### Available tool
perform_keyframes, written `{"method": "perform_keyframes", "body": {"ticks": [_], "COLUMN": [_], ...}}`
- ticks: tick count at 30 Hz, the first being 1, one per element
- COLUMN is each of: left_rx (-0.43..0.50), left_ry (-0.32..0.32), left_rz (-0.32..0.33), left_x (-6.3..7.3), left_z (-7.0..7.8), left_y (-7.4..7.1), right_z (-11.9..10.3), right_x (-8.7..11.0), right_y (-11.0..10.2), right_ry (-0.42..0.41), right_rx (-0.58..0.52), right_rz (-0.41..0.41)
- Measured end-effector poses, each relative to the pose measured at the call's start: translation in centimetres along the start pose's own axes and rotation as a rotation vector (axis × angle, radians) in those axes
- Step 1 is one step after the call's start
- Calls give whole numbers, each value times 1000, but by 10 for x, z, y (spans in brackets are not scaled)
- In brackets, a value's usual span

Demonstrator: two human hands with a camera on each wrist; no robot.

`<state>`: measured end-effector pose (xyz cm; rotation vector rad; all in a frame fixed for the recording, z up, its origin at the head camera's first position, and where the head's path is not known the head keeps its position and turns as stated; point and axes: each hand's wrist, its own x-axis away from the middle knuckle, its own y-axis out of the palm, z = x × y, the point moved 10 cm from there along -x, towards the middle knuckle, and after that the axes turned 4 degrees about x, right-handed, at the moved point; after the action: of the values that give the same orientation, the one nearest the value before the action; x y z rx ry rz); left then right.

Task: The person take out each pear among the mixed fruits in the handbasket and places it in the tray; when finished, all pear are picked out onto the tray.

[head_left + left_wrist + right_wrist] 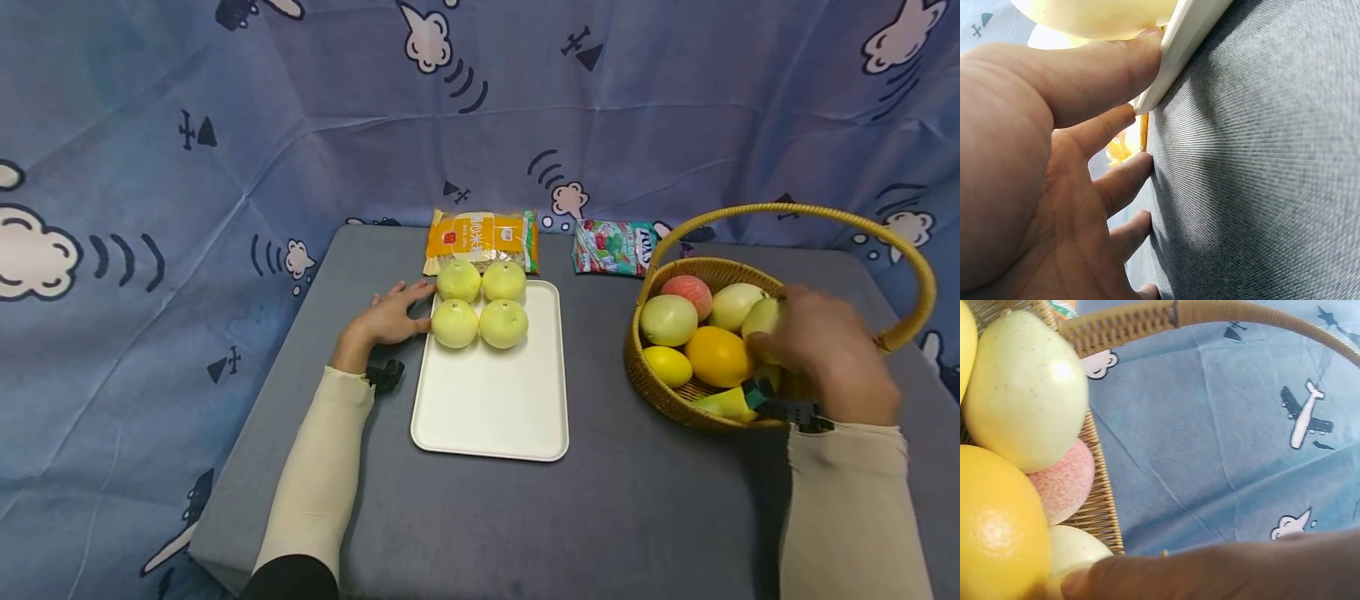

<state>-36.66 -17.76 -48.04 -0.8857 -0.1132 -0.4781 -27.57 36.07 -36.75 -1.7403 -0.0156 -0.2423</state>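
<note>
In the head view my left hand (390, 315) lies at the left edge of a white tray (498, 408), fingers spread. Its thumb touches the tray rim (1179, 50) and sits against a pale green round fruit (454, 323); several such fruits stand grouped at the tray's far end. My right hand (832, 346), blurred, reaches into a wicker basket (651, 387). Its thumb and fingers lie around a green pear-like fruit (763, 318), partly hidden by the hand. In the right wrist view one fingertip (1079, 581) meets a pale fruit.
The basket also holds a peach (688, 292), an orange (717, 357), a lemon (668, 366), pale green fruits (668, 320) and a yellow piece (726, 404). Its tall handle (795, 208) arches overhead. Behind the tray lie an orange packet (480, 236) and a green-red bag (613, 247).
</note>
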Motion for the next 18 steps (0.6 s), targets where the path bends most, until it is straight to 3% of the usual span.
{"method": "perform_keyframes", "body": {"ticks": [11,18], "left_rx": [11,11], "left_ry": [-7,-4], "left_rz": [2,5], "left_x": [0,2], "left_z": [0,3], "left_y": [0,-1], "right_z": [-31,-71], "right_x": [35,61], "right_y": [-28,-36], "right_ry": [-171,-315], "right_rx": [-44,-193], "right_rz": [199,207]}}
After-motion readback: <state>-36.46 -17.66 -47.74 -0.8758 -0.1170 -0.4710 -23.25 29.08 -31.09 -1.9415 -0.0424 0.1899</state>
